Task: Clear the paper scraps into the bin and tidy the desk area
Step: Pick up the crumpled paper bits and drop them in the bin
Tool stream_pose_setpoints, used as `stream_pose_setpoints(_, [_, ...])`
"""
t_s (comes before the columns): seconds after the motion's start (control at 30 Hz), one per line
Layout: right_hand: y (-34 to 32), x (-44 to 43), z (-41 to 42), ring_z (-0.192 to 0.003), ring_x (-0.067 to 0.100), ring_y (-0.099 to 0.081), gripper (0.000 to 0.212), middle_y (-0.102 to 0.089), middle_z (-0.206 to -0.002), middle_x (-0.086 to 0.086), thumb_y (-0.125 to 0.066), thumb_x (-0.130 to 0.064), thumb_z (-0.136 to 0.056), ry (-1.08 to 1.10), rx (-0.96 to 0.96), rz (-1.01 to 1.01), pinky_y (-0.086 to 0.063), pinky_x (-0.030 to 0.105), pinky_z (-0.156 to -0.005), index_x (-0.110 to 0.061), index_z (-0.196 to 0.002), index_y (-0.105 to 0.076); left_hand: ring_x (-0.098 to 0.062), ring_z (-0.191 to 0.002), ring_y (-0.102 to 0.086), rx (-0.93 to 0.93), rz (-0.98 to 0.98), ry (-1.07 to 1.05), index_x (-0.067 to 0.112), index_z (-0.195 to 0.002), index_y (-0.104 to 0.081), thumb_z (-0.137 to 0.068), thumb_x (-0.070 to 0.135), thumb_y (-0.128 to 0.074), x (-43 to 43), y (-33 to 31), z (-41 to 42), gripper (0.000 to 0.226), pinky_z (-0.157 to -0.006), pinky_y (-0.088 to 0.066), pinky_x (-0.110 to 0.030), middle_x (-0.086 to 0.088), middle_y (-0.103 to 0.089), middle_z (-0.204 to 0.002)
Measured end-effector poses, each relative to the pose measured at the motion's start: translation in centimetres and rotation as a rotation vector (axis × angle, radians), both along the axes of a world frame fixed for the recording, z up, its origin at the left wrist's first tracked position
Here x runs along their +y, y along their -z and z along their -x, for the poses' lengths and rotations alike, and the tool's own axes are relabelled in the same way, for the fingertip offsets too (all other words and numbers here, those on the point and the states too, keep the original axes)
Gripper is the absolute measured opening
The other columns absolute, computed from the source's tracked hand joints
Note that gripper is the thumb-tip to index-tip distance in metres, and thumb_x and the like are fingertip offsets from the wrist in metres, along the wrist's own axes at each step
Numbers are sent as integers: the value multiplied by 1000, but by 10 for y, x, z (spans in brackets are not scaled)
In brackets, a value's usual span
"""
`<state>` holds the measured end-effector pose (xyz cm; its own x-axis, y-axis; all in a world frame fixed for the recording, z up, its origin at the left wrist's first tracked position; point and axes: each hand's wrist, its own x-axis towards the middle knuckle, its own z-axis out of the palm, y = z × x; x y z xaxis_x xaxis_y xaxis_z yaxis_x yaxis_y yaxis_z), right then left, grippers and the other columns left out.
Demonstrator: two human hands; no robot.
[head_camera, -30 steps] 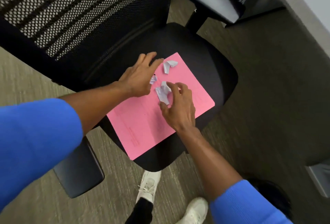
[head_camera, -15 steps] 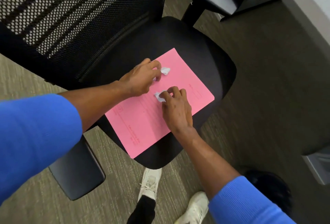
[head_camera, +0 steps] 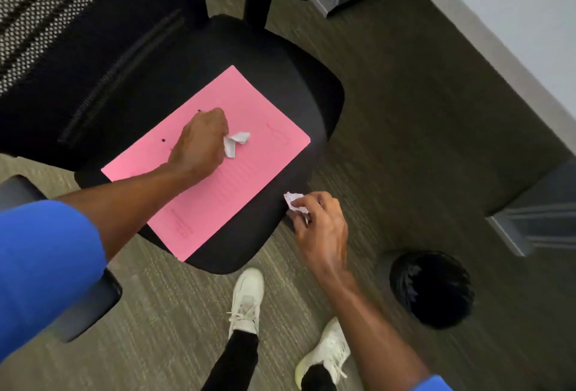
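**Scraps in both hands, bin low right**

Far left: a blue sleeve (head_camera: 46, 269) fills the corner, the forearm bare and reaching forward over the office chair (head_camera: 174, 57). A pink sheet (head_camera: 255, 116) lies flat on the black seat, skewed to the seat edge, with faint print and two small dark dots near its upper left.

Centre: the left hand (head_camera: 199, 141) sits knuckles-up on the pink sheet, fingers curled under and pressed together. A crumpled white scrap (head_camera: 236, 142) juts from its right side, pinched at the near end (how much more is balled inside the fist cannot be told). The free end rests on or just above the sheet.

Right of the seat: the right hand (head_camera: 321, 225) hangs off the seat's front corner, above the carpet, wrist bent, fingertips pinching a second scrap (head_camera: 294, 202) between thumb and first fingers. The other fingers are loosely folded.

Handling, as a judgement: the scraps look feather-light, soft and already creased, so they crush rather than break. A light pinch anywhere on the wad should hold; loose tails may flutter or slip out.

Lower right: the black bin (head_camera: 431, 288) stands on the carpet, near the right hand and well apart from the left. Its inside is too dark to read.
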<state>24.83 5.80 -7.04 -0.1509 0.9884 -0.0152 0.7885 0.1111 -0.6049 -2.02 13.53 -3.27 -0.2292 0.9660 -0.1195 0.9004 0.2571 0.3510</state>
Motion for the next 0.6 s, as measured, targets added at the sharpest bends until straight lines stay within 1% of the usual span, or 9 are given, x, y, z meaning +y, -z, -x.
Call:
stream_pose_setpoints(0.07, [-1, -10, -16, -94, 21, -62, 26, -68, -107, -1, -81, -4, -80, 6, -8, 23, -52, 31, -73, -20, -100, -78, -32, -97, -65, -4, 28, 4, 13, -127, -57, -87, -9, -74, -1, 3, -2, 48, -80, -59, -47, -16, -67, -114])
stream_pose_setpoints(0.13, [-3, -19, -27, -96, 21, -62, 24, -68, -108, 0, -81, -4, -82, 3, -13, 50, -55, 33, -74, -19, -101, -78, -32, -104, -64, 40, 66, 99, 24, -157, -40, -88, -7, -74, -6, 7, -3, 83, -86, -58, -47, -13, -65, -121])
stream_pose_setpoints(0.2, [-4, -26, -34, -97, 20, -62, 24, -69, -109, 0, -81, -4, -82, 4, -6, 77, -55, 31, -74, -18, -102, -79, -25, -95, -56, 131, 64, 232, 32, -168, -21, -93, -5, -68, -11, 8, -4, 97, -77, -54, -39, -12, -60, -116])
stream_pose_setpoints(0.23, [-4, -28, -37, -98, 20, -62, 24, -69, -109, 0, -81, -4, -82, 7, -3, 88, -53, 30, -74, -18, -102, -79, -22, -91, -50, 181, 61, 303, 34, -169, -19, -94, -4, -66, -14, 9, -4, 96, -73, -51, -35, -12, -58, -113])
stream_pose_setpoints(0.27, [-4, -30, -39, -98, 20, -63, 24, -69, -109, 0, -82, -4, -82, 12, -3, 97, -51, 27, -74, -18, -102, -79, -20, -90, -47, 221, 58, 369, 34, -168, -22, -96, -3, -65, -17, 10, -3, 93, -71, -49, -32, -12, -57, -113])
stream_pose_setpoints(0.37, [-3, -32, -45, -99, 19, -63, 25, -69, -110, 0, -82, -4, -82, 29, -2, 116, -48, 25, -75, -18, -103, -79, -27, -95, -57, 272, 38, 479, 25, -157, -51, -95, 4, -73, -27, 7, -4, 68, -71, -54, -33, -12, -58, -115])
stream_pose_setpoints(0.47, [0, -32, -48, -98, 19, -63, 24, -69, -109, -1, -82, -5, -83, 42, 6, 118, -44, 23, -76, -18, -102, -79, -32, -91, -63, 284, -6, 497, 11, -138, -70, -91, 8, -80, -32, 4, -9, 47, -67, -58, -37, -15, -63, -107])
stream_pose_setpoints(0.53, [2, -32, -52, -98, 18, -62, 23, -69, -109, -1, -81, -5, -83, 48, 17, 120, -44, 23, -76, -18, -102, -78, -35, -89, -65, 291, -26, 500, 3, -124, -75, -90, 7, -81, -33, 3, -15, 35, -66, -57, -38, -17, -65, -103])
stream_pose_setpoints(0.6, [3, -32, -57, -98, 18, -62, 23, -69, -109, -1, -81, -4, -84, 63, 34, 122, -46, 24, -77, -18, -103, -78, -36, -95, -65, 259, -29, 452, 1, -118, -76, -94, 9, -76, -34, 2, -25, 26, -71, -53, -37, -18, -66, -107])
